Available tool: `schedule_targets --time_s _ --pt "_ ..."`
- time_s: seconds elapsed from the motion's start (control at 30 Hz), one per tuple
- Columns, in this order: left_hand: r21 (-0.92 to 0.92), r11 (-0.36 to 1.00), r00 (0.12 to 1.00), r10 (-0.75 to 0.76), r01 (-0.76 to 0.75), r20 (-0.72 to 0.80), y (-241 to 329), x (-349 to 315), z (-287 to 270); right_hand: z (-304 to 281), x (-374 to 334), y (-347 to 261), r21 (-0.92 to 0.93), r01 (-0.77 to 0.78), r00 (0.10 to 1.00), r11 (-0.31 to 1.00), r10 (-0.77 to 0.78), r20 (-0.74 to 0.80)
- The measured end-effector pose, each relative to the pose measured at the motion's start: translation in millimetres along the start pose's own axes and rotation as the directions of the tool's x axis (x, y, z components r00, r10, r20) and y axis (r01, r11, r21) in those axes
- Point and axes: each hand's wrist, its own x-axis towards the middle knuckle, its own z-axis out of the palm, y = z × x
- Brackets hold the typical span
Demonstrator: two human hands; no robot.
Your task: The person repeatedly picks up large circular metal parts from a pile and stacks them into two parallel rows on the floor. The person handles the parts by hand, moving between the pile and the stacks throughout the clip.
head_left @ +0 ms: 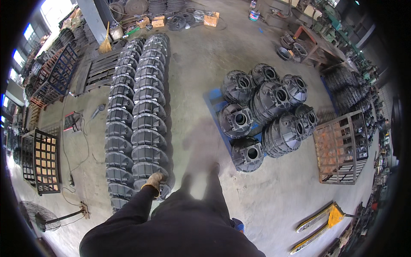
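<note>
Two long rows of dark cast-metal housings [148,123] stand on edge on the floor, packed one behind another. My left hand [156,181], in a tan work glove, is at the near end of the right-hand row. Its fingers appear curled over the rim of a housing [150,169], partly hidden by the glove. My right hand [238,224] hangs beside my right hip, mostly hidden by my body, with blue showing at its edge. I cannot make out its fingers. On the right, stacked bell-shaped housings [269,99] with round openings sit on a blue pallet [212,99].
A yellow pallet jack [335,215] is at the lower right, below a rusty metal crate [341,147]. At left are a black crate [46,162], a floor fan [47,219], an angle grinder [98,110] and trailing cable [87,147]. A broom [105,44] leans by a pillar.
</note>
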Motion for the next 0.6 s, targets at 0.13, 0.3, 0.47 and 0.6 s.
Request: schedule_targets --time_s 0.13,0.3,0.47,0.6 --pt "-0.567 0.796 0.974 -0.218 0.212 0.059 9.0 7.3 18.2 -10.5 52.3 25.5 0.037 -0.018 0.974 0.999 0.009 0.225" --pt "-0.605 0.727 0.938 -0.33 0.325 0.107 16.4 36.3 18.1 -43.4 145.5 46.4 0.624 -0.529 0.847 0.575 0.318 0.426" --pt "-0.945 -0.024 0.859 -0.408 0.327 0.308 50.3 66.4 -18.4 -118.3 253.0 35.3 0.813 -0.52 0.824 0.264 0.405 0.396" --pt "-0.42 0.876 0.964 -0.265 0.238 -0.005 76.6 84.1 -40.5 -183.4 310.5 18.9 0.849 -0.495 0.814 0.188 0.442 0.377"
